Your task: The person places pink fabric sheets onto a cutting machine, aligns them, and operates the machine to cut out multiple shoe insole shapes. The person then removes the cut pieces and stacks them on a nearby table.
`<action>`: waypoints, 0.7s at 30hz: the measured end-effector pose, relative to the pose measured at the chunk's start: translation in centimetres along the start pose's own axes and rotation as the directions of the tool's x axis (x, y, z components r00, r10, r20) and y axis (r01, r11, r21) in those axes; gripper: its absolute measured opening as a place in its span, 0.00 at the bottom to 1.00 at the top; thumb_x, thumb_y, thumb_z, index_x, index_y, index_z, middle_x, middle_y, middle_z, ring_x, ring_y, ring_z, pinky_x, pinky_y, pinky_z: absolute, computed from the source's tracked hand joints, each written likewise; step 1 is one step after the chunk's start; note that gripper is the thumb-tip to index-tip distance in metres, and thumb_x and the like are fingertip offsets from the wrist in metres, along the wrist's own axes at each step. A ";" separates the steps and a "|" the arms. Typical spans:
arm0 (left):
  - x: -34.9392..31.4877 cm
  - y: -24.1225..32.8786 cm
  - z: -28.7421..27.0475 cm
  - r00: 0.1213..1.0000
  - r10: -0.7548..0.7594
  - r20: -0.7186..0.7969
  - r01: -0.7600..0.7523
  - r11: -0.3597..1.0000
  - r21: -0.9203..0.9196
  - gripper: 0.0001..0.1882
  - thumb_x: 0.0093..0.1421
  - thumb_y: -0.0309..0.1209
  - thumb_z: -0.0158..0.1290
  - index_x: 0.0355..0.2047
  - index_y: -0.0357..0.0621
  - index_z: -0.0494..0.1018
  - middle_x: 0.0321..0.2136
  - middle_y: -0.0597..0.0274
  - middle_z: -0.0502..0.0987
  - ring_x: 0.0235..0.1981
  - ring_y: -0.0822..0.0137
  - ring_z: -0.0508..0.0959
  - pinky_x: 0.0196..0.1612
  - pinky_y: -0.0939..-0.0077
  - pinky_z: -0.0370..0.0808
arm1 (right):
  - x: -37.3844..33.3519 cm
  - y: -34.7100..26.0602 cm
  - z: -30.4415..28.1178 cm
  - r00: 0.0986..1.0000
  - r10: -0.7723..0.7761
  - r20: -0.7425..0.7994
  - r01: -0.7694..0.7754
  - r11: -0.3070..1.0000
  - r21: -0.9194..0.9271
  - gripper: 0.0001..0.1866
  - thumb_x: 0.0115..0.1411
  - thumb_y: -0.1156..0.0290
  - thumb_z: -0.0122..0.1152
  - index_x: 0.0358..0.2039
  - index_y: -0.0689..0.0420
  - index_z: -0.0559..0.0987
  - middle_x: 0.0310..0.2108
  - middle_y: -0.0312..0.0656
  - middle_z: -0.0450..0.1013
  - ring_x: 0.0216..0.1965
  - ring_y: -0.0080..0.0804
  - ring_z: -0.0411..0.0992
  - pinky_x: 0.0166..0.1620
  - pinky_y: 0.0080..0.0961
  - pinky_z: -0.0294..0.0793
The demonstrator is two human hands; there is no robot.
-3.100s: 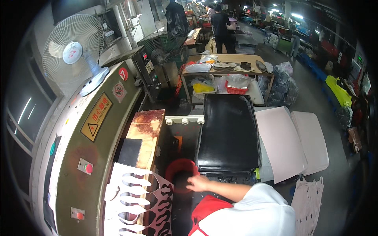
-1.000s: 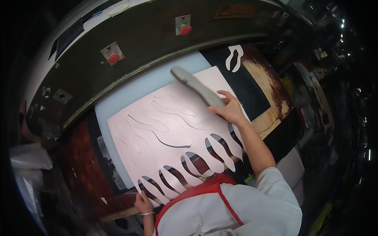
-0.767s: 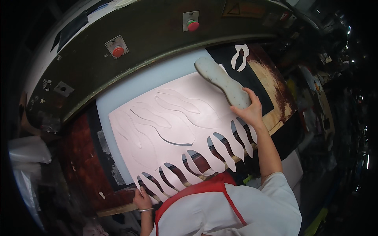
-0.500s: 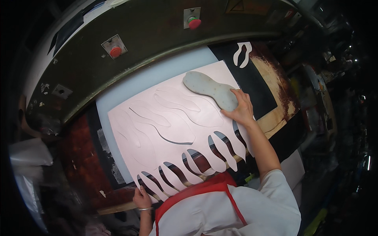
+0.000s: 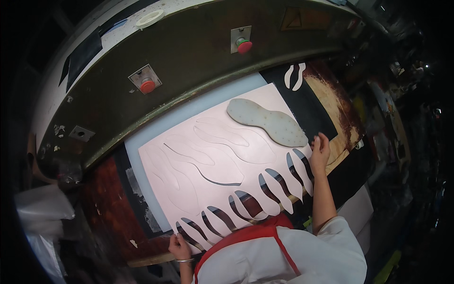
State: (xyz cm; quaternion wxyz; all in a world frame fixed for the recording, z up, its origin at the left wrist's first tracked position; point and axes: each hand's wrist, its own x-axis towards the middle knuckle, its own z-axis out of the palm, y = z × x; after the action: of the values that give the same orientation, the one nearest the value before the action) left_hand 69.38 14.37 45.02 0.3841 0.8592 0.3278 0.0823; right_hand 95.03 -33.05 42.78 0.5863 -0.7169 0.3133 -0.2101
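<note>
A pale pink sheet (image 5: 179, 146), marked with curved sole-like outlines and cut through with several openings along its near edge, lies across a light blue board. On its far right part rests a grey-white sole-shaped cutting die (image 5: 269, 122). My left hand (image 5: 179, 247) pinches the sheet's near left corner, fingers closed. Beside the sheet's right edge, just off the die's near end, is my right hand (image 5: 320, 149), fingers bent and apart, with nothing visible in it.
Behind the light blue board (image 5: 189, 106) runs a dark green machine beam (image 5: 189, 61) with red push buttons (image 5: 147, 85). A black mat (image 5: 307, 106) at the right carries white curved scraps (image 5: 298, 78). Clear plastic (image 5: 45, 203) is at far left. My red-trimmed apron meets the near edge.
My right hand has let go of the die and moved right and down to the sheet's edge. The die sits slightly turned. The whole view has shifted a little.
</note>
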 end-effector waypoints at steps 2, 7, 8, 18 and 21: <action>1.1 -0.1 0.1 0.997 0.048 -0.063 -0.055 0.991 -0.121 0.12 0.63 0.31 0.49 0.27 0.34 0.69 0.15 0.68 0.66 0.18 0.77 0.63 0.21 0.77 0.62 | -0.9 1.4 -1.9 0.991 -0.059 0.116 0.098 0.924 -0.369 0.15 0.58 0.64 0.58 0.42 0.59 0.75 0.34 0.50 0.75 0.36 0.40 0.75 0.39 0.30 0.73; 7.4 1.7 1.2 0.956 0.199 -0.218 -0.186 0.979 0.079 0.12 0.62 0.27 0.48 0.43 0.32 0.72 0.30 0.54 0.77 0.29 0.66 0.74 0.36 0.76 0.73 | -1.8 1.7 -1.9 0.991 -0.005 0.132 0.091 0.749 -0.657 0.09 0.58 0.66 0.54 0.32 0.57 0.77 0.30 0.52 0.75 0.35 0.52 0.75 0.38 0.42 0.72; 10.4 3.0 1.5 0.929 0.287 -0.232 -0.293 0.956 0.012 0.15 0.63 0.32 0.49 0.44 0.32 0.72 0.36 0.46 0.78 0.31 0.61 0.78 0.38 0.71 0.75 | -1.9 1.3 -1.6 0.993 0.023 0.115 0.058 0.755 -0.653 0.09 0.57 0.65 0.55 0.33 0.55 0.77 0.33 0.51 0.75 0.37 0.52 0.75 0.40 0.44 0.72; 20.1 3.4 4.9 0.980 0.196 0.042 -0.187 0.817 0.546 0.21 0.64 0.41 0.42 0.40 0.35 0.74 0.33 0.41 0.77 0.33 0.49 0.77 0.35 0.57 0.73 | -2.4 -1.0 -2.5 0.985 0.070 0.161 0.034 0.823 -0.567 0.16 0.59 0.60 0.57 0.37 0.62 0.76 0.35 0.57 0.75 0.41 0.54 0.74 0.43 0.45 0.72; 20.8 1.0 3.7 0.989 0.093 0.110 -0.125 0.934 0.333 0.18 0.65 0.37 0.44 0.47 0.37 0.72 0.40 0.40 0.76 0.41 0.50 0.76 0.44 0.61 0.73 | -2.0 0.2 -2.3 0.983 0.067 0.168 0.032 0.850 -0.525 0.15 0.59 0.60 0.57 0.37 0.60 0.77 0.36 0.56 0.75 0.41 0.55 0.74 0.43 0.45 0.71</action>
State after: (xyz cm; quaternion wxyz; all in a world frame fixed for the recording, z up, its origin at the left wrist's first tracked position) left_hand 87.39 24.71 40.84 0.2399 0.9323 0.2706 0.0059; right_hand 92.00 -33.28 43.26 0.3958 -0.8629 0.3111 -0.0451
